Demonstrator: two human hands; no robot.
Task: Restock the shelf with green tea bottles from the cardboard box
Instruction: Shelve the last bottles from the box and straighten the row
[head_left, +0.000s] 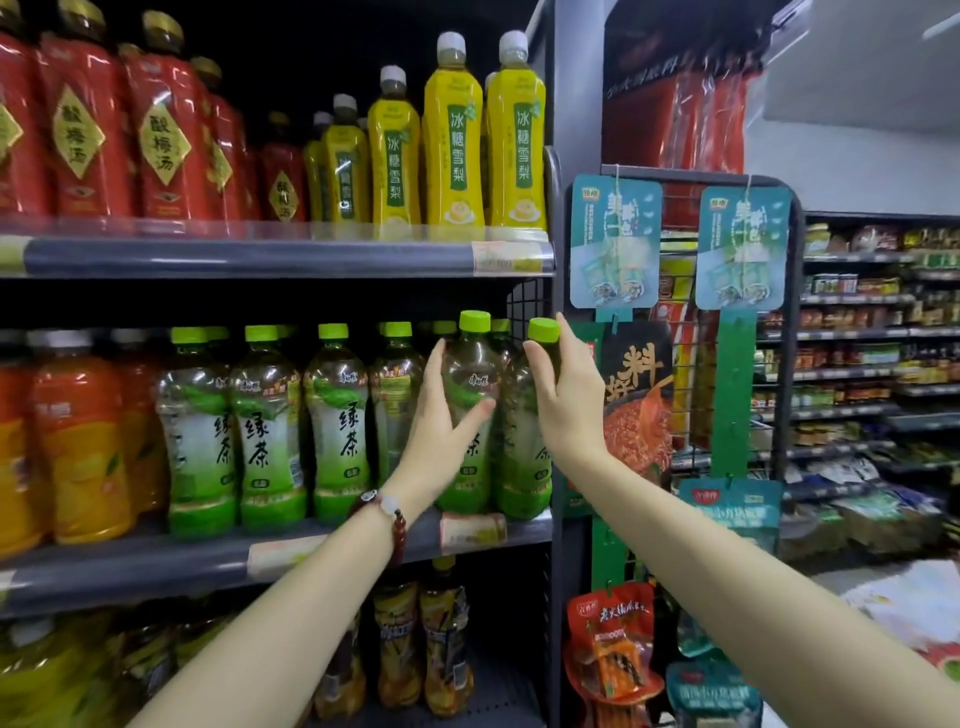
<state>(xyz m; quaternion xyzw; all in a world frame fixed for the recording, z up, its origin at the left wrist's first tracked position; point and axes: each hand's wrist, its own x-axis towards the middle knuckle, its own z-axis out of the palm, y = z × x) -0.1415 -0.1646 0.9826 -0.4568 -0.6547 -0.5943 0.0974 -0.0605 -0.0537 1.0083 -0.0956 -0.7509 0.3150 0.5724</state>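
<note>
Shop aisle, drinks bay: grey steel shelving in three visible tiers, with a wire side rack of hanging snack packets at 3 o'clock.

Middle shelf, 9 o'clock to centre: orange juice bottles, then a front row of green tea bottles, caps level and labels forward. Top shelf: red sour-plum drink bottles at 11 o'clock, yellow pear drink bottles at 12 o'clock. Bottom shelf, 6 o'clock: dark tea bottles, blurred.

Item in hand, one: green tea bottle, centre of view, upright, base at the shelf's front lip. Left hand wraps its shoulder, fingers curled behind and thumb across the front. This looks like a grip for steering it into line.

Item in hand, two: rightmost green tea bottle, at the shelf end against the wire mesh. Right hand is closed round its neck just under the cap, probably to keep it upright while it seats.

Appearance: clear plastic, lime-green screw cap, pale tea inside, green-and-white sleeve with black brush lettering.

Cardboard box: not in view.

Judgement: row nearly full; these two fill the end gap.
</note>
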